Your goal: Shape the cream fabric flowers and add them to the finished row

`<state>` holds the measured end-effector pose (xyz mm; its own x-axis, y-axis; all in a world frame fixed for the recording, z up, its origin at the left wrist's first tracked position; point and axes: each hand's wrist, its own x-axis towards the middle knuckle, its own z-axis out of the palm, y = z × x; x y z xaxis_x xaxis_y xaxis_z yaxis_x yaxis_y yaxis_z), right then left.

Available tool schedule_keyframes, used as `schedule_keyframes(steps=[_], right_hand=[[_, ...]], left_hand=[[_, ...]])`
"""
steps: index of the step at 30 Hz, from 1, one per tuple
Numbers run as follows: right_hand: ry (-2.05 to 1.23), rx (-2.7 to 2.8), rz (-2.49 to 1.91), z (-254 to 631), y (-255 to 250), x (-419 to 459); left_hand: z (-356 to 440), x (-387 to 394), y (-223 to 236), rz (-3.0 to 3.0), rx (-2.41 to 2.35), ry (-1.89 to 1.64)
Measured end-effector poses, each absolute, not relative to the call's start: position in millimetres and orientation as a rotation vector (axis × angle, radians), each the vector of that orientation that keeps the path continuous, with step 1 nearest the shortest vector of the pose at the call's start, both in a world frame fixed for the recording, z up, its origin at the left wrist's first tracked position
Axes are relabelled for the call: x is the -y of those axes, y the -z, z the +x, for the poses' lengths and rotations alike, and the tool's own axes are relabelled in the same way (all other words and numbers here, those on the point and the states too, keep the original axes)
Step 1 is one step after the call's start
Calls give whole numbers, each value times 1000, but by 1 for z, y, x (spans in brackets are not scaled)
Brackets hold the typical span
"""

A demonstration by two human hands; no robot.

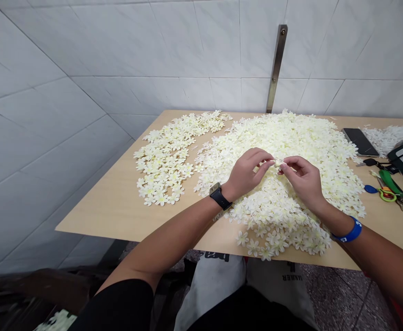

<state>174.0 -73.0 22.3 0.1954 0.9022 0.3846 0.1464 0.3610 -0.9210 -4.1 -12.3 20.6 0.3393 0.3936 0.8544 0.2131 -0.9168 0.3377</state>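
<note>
Holding a tiny pale piece [277, 163], too small for me to make out from here, my left hand [247, 172] and right hand [305, 180] pinch narrowly, fingertips nearly meeting, above a loose mound of thin-petalled, star-shaped white flowers [287, 135]; a smooth, tan tabletop [96, 215] lies beneath, glossy veined tiles [173, 41] behind.

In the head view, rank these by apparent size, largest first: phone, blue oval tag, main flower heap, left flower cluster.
1. Main flower heap
2. Left flower cluster
3. Phone
4. Blue oval tag

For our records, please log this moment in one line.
left hand: pinching small pale piece; right hand: pinching alongside; white flowers: heaped beneath
</note>
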Motion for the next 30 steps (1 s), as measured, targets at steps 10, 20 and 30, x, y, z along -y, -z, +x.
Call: schedule_keyframes(steps=[10,20,30], right_hand=[[-808,1327,-1061,175,-19,72],[-829,1307,-1066,173,-24,74],[-837,1362,-1076,177,-22,73]], left_hand=[[-3,15,-20,2274,-613,-1543],[-3,16,-23,2171,-574,-1489],[-5,16,-24,2265,-563,-1461]])
